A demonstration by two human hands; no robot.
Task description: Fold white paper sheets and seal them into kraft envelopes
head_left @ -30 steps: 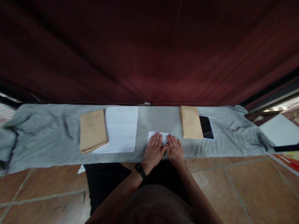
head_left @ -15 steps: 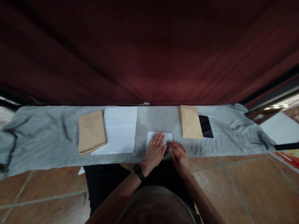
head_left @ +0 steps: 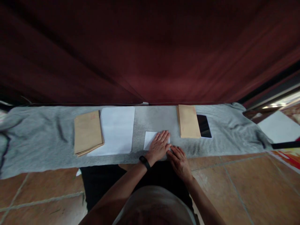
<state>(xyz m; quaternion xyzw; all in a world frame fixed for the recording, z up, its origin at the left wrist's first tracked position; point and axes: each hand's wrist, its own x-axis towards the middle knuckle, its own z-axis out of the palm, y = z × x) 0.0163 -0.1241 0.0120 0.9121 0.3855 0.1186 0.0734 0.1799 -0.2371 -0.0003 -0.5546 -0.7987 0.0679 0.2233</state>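
A small piece of white paper (head_left: 148, 141), apparently folded, lies on the grey cloth in front of me. Across its right part my left hand (head_left: 158, 146) presses flat with the fingers stretched out, hiding much of the sheet. My right hand (head_left: 179, 161) rests at the paper's lower right corner, fingers extended and slightly bent, the fingertips close to my left thumb. Whether those fingertips touch the paper cannot be made out. A dark band sits on my left wrist.
Left of the paper, a stack of brown envelopes (head_left: 89, 132) overlaps a stack of larger white sheets (head_left: 118, 131). To the right, another stack of brown envelopes (head_left: 189, 122) partly covers a dark-screened phone or tablet (head_left: 204, 126). Grey cloth (head_left: 154, 117) covers the narrow table; a dark red curtain hangs behind.
My left hand has slid rightward over the small paper, uncovering its left part. My right hand has drawn slightly down towards the corner. The whole view has shifted a little.
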